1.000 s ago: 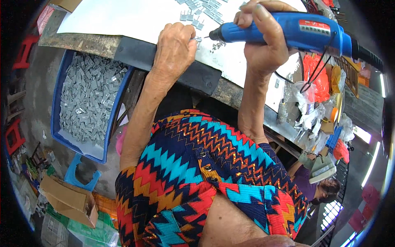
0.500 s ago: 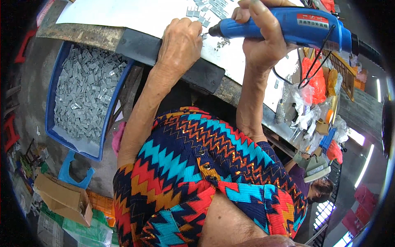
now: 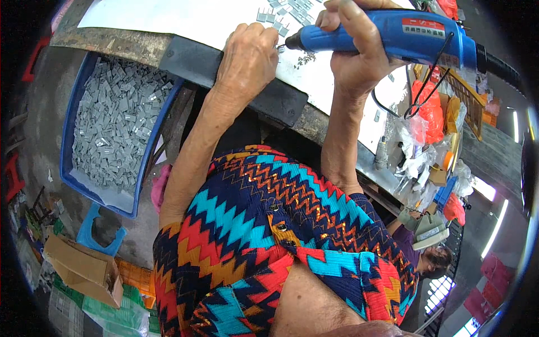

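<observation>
My right hand (image 3: 362, 50) is wrapped round a blue electric screwdriver (image 3: 393, 36), held nearly level with its black nose pointing left. Its tip meets a small metal-coloured piece (image 3: 281, 49) beside the fingertips of my left hand (image 3: 247, 59). The left fingers are curled down at the white-covered table's front edge, and what they pinch is mostly hidden under them. Just beyond lie several flat grey pieces (image 3: 275, 21) on the white sheet (image 3: 168, 14). A scatter of tiny dark screws (image 3: 305, 59) sits below the screwdriver's nose.
A blue bin (image 3: 66, 140) heaped with small grey parts (image 3: 118, 123) stands left, below the table. A black bar (image 3: 191, 60) runs along the table's front edge. A cable loop (image 3: 412, 112) hangs from the screwdriver. Plastic bags (image 3: 429, 109) crowd the right side; another person (image 3: 435, 261) sits beyond.
Both hands and the screwdriver hold almost the same place. The whole view has shifted very slightly; nothing has been visibly taken up or let go.
</observation>
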`<state>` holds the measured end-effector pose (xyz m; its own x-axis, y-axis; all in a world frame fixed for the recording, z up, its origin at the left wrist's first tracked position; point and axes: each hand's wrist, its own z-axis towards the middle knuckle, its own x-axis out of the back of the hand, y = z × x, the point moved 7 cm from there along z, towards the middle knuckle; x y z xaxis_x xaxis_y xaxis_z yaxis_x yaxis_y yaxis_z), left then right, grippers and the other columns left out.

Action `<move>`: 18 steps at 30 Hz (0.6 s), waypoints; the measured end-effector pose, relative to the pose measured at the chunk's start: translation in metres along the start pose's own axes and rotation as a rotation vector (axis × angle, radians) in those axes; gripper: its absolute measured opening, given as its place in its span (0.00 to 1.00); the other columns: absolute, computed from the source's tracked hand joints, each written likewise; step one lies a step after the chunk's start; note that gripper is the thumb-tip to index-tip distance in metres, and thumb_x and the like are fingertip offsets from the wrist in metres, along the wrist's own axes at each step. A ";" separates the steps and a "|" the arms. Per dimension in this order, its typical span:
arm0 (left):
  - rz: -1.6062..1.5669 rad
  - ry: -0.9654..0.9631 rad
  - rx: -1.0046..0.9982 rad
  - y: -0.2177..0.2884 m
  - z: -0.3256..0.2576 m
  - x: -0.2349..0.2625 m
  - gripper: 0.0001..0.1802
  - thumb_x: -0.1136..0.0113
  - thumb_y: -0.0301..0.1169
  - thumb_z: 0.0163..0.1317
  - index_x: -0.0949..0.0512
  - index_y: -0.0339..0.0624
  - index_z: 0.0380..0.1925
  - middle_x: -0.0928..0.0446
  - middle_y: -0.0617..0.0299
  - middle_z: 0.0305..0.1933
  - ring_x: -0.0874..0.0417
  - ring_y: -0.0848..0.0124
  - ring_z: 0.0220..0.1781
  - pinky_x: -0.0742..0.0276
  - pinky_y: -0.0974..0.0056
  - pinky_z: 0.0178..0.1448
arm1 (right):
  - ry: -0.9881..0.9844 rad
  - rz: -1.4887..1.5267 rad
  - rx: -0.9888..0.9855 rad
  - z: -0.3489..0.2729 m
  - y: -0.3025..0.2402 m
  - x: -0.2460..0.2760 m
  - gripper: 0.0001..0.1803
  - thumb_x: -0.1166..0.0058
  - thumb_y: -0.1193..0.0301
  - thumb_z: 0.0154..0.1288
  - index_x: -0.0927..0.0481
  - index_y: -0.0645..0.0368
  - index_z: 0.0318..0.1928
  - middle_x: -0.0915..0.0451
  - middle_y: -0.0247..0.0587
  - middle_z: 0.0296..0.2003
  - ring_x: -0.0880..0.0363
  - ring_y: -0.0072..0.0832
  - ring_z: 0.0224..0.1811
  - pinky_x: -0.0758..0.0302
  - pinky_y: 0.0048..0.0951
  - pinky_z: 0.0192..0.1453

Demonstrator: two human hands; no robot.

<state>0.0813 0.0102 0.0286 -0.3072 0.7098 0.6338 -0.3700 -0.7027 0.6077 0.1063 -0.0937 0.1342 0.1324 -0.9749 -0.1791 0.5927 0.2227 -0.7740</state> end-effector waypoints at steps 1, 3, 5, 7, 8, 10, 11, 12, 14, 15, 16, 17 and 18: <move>-0.001 0.000 -0.005 0.001 0.000 0.000 0.09 0.38 0.20 0.43 0.27 0.38 0.25 0.26 0.56 0.28 0.25 0.59 0.35 0.29 0.58 0.41 | 0.000 -0.001 0.001 0.000 -0.001 0.000 0.07 0.48 0.81 0.51 0.29 0.66 0.33 0.26 0.41 0.22 0.28 0.22 0.19 0.27 0.24 0.26; -0.009 0.009 -0.015 0.002 0.000 0.000 0.09 0.38 0.20 0.42 0.27 0.38 0.25 0.26 0.56 0.28 0.25 0.59 0.35 0.29 0.58 0.41 | -0.001 -0.020 0.005 -0.001 -0.003 0.001 0.07 0.47 0.80 0.51 0.29 0.66 0.33 0.26 0.41 0.22 0.28 0.22 0.19 0.27 0.24 0.26; -0.013 0.015 -0.016 0.000 0.000 -0.001 0.09 0.38 0.20 0.42 0.27 0.38 0.25 0.26 0.57 0.28 0.25 0.59 0.34 0.29 0.58 0.40 | -0.028 0.000 0.004 -0.001 0.000 0.000 0.07 0.47 0.80 0.51 0.29 0.66 0.33 0.26 0.41 0.22 0.28 0.21 0.19 0.27 0.24 0.26; -0.013 0.016 -0.018 0.000 -0.001 -0.001 0.09 0.38 0.20 0.42 0.27 0.38 0.25 0.26 0.57 0.28 0.25 0.59 0.34 0.28 0.58 0.40 | -0.053 0.019 0.007 -0.002 0.003 0.000 0.07 0.47 0.80 0.51 0.29 0.66 0.33 0.26 0.41 0.22 0.29 0.21 0.19 0.27 0.24 0.26; -0.013 0.017 -0.018 0.000 -0.001 -0.001 0.09 0.38 0.20 0.42 0.27 0.38 0.25 0.26 0.57 0.28 0.25 0.59 0.34 0.28 0.58 0.40 | -0.058 -0.004 -0.006 -0.003 0.005 0.001 0.07 0.47 0.80 0.51 0.29 0.65 0.33 0.26 0.41 0.22 0.29 0.21 0.19 0.27 0.24 0.26; -0.022 0.004 -0.006 0.000 0.000 -0.001 0.09 0.38 0.19 0.42 0.27 0.39 0.25 0.27 0.56 0.27 0.25 0.59 0.34 0.28 0.58 0.39 | -0.062 -0.029 -0.019 -0.004 0.006 0.001 0.07 0.47 0.79 0.52 0.29 0.65 0.32 0.26 0.41 0.22 0.29 0.21 0.19 0.27 0.24 0.26; -0.023 0.004 -0.007 0.000 0.000 -0.001 0.09 0.38 0.19 0.42 0.27 0.39 0.25 0.27 0.56 0.27 0.25 0.59 0.34 0.28 0.58 0.39 | -0.058 0.008 0.001 -0.004 0.004 -0.001 0.07 0.48 0.80 0.52 0.30 0.65 0.32 0.26 0.41 0.22 0.29 0.21 0.19 0.27 0.23 0.26; -0.027 0.000 -0.007 0.000 0.001 -0.001 0.09 0.38 0.19 0.42 0.27 0.38 0.25 0.27 0.56 0.27 0.25 0.59 0.34 0.28 0.58 0.39 | -0.055 0.045 0.021 -0.005 0.002 -0.002 0.06 0.48 0.80 0.52 0.30 0.64 0.32 0.26 0.41 0.22 0.29 0.21 0.19 0.27 0.23 0.26; -0.030 -0.003 -0.007 0.000 0.001 -0.001 0.09 0.38 0.19 0.42 0.27 0.38 0.25 0.27 0.56 0.27 0.25 0.59 0.34 0.28 0.58 0.39 | -0.059 0.024 0.004 -0.003 0.000 -0.005 0.07 0.48 0.81 0.51 0.30 0.64 0.32 0.26 0.41 0.22 0.29 0.21 0.19 0.27 0.23 0.26; -0.030 -0.005 -0.004 -0.001 0.001 -0.001 0.09 0.38 0.19 0.42 0.27 0.38 0.25 0.27 0.56 0.27 0.25 0.59 0.34 0.28 0.59 0.39 | -0.064 0.004 -0.013 -0.003 0.000 -0.006 0.07 0.48 0.81 0.51 0.30 0.64 0.32 0.26 0.41 0.23 0.29 0.21 0.19 0.28 0.22 0.26; -0.030 -0.006 0.000 -0.001 0.001 -0.001 0.09 0.38 0.19 0.43 0.27 0.38 0.25 0.27 0.56 0.27 0.25 0.59 0.34 0.28 0.59 0.39 | -0.065 0.004 -0.012 -0.003 0.001 -0.005 0.07 0.48 0.81 0.51 0.30 0.64 0.32 0.26 0.41 0.23 0.29 0.21 0.19 0.28 0.22 0.26; -0.030 -0.005 -0.001 0.000 0.001 0.000 0.09 0.38 0.19 0.43 0.27 0.38 0.25 0.27 0.56 0.27 0.25 0.59 0.34 0.28 0.59 0.39 | -0.087 -0.017 -0.014 -0.003 0.002 -0.005 0.07 0.47 0.81 0.50 0.30 0.64 0.32 0.26 0.40 0.23 0.29 0.21 0.19 0.28 0.22 0.26; -0.034 -0.012 0.006 0.000 0.002 0.000 0.09 0.38 0.19 0.43 0.27 0.38 0.25 0.27 0.56 0.27 0.25 0.59 0.34 0.28 0.59 0.39 | -0.109 -0.038 -0.016 -0.003 0.004 -0.005 0.08 0.47 0.81 0.50 0.30 0.64 0.32 0.25 0.40 0.23 0.29 0.20 0.19 0.28 0.21 0.25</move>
<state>0.0831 0.0103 0.0290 -0.2838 0.7327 0.6185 -0.3749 -0.6785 0.6317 0.1061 -0.0876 0.1302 0.1959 -0.9771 -0.0828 0.5865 0.1844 -0.7886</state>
